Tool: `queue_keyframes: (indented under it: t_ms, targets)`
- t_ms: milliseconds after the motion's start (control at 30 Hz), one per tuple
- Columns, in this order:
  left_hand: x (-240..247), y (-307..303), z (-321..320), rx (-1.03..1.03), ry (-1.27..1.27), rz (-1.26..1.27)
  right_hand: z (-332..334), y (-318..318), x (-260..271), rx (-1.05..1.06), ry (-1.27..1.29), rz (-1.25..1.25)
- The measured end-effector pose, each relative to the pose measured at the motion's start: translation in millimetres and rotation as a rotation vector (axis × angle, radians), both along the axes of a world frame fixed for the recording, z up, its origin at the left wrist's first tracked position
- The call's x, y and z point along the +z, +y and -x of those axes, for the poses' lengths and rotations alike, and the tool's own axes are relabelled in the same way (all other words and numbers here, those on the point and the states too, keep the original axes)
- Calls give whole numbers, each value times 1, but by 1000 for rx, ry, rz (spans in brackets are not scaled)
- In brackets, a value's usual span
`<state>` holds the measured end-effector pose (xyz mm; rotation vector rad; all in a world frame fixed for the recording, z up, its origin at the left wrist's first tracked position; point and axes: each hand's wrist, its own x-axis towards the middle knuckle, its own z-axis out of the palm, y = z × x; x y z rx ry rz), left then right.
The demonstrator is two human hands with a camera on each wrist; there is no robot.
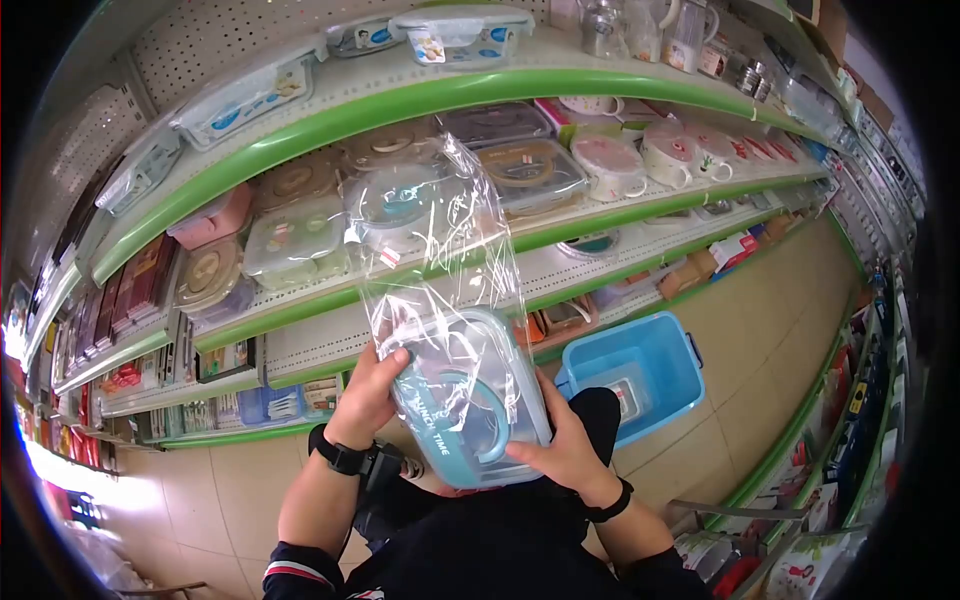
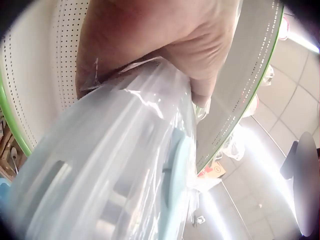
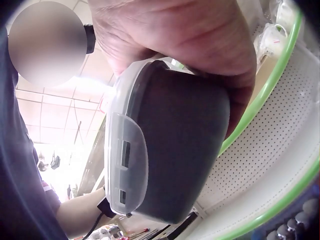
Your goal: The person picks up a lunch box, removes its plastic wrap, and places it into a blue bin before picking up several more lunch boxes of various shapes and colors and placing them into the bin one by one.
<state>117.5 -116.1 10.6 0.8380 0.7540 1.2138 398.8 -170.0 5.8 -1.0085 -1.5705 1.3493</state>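
Both hands hold a lunch box (image 1: 465,400) with a clear lid, a pale blue band lettered "LUNCH TIME" and a blue lid handle (image 1: 497,425). A clear plastic bag (image 1: 440,250) covers part of it, its loose end reaching up over the shelf. My left hand (image 1: 368,398) grips the box's left side, thumb on top, and in the left wrist view the film is bunched under that hand (image 2: 165,35). On the opposite side my right hand (image 1: 568,455) grips the box, thumb over the lid. A clear side latch (image 3: 129,165) shows in the right wrist view.
Green-edged shelves (image 1: 400,95) curve ahead, bearing food containers (image 1: 300,240) and lidded mugs (image 1: 610,165). A blue bin (image 1: 670,370) with a clear container inside stands on the tiled floor (image 1: 760,330) at right. Another stocked rack (image 1: 850,420) runs along the right side.
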Motion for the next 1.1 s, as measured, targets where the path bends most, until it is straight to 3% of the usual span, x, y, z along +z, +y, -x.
queue_keyframes:
  t_ms: [167,367,467,567,667,800,1100]
  targets:
    - [-9,-7,-4,-74,-36,-15,-1,-1,-3,-40,42,71]
    - [-12,-15,-15,25,-69,39,3,2,-9,-32,164,95]
    - [-3,-13,-13,60,-128,103,0,-6,-8,34,420,133]
    - [2,-7,-11,113,-219,155,0,-12,-6,96,454,-38]
    - [7,-1,-16,99,-309,156,6,-18,-11,44,463,-117]
    - [11,3,-23,88,-339,186,11,-13,-14,-14,560,2]
    - [25,3,-32,59,-185,177,27,21,-30,-181,543,-55]
